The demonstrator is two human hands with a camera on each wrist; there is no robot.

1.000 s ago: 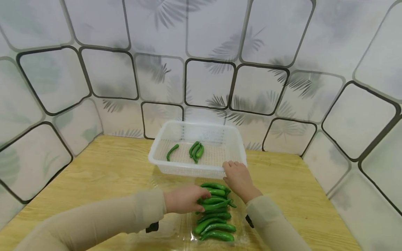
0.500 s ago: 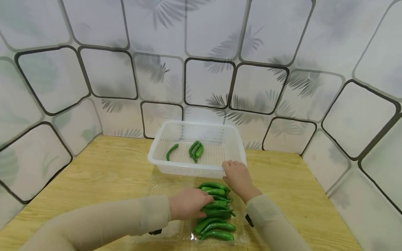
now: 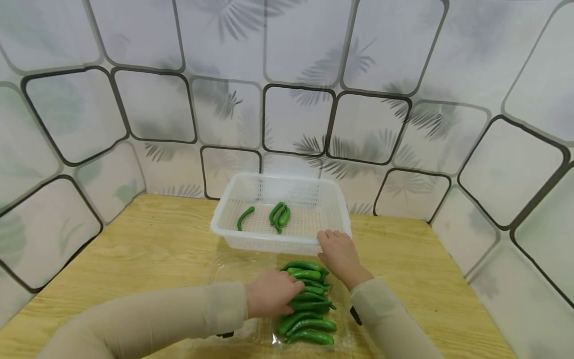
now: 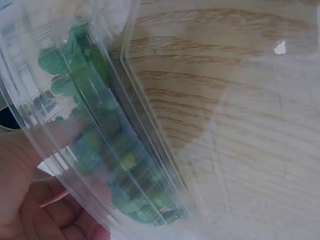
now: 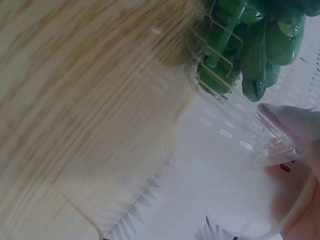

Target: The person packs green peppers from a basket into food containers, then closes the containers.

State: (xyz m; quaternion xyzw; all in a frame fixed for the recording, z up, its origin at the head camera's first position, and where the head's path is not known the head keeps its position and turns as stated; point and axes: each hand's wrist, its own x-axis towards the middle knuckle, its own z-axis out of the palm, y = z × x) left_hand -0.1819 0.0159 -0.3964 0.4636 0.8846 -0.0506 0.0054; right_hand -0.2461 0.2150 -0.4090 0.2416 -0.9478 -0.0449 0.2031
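Green chili peppers [image 3: 311, 324] lie in a row in a clear plastic clamshell box [image 3: 343, 334]. My left hand [image 3: 272, 293] reaches over the row from the left, its fingers and thumb gripping peppers near the middle. In the left wrist view the box's clear wall stands before the fingers and peppers [image 4: 115, 145]; how many are held is hidden. A white plastic basket [image 3: 255, 238] stands behind the box, with several peppers [image 3: 280, 217] inside. With fingers over the rim, my right hand [image 3: 340, 254] holds the basket's front right corner.
The box's clear lid [image 3: 239, 269] lies opened flat to the left. Everything stands on a wood-grain table [image 3: 157, 239]. A patterned wall covering [image 3: 296, 119] rises behind the basket and along both sides.
My left hand has moved slightly right and down along the row, and the middle peppers have shifted under it. The right hand and the basket stay in place.
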